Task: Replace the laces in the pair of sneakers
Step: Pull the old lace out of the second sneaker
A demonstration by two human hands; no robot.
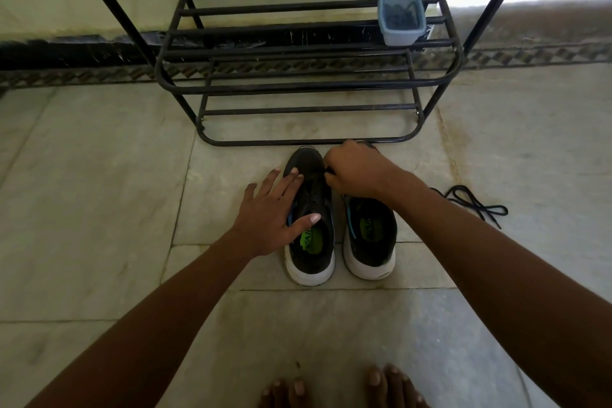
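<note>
Sneakers (311,209) beneath both hands

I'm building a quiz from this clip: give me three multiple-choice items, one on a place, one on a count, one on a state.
1. Where does the loose black lace lie?
A. on the floor right of the sneakers
B. on the rack
C. inside a sneaker

2. How many sneakers stand on the floor?
A. one
B. two
C. four

3. How is the left hand?
A. fist
B. fingers spread on the left sneaker
C. holding the box

A: it lies on tile past the right forearm.
B: a pair, side by side.
B: straight fingers rest on it.
</note>
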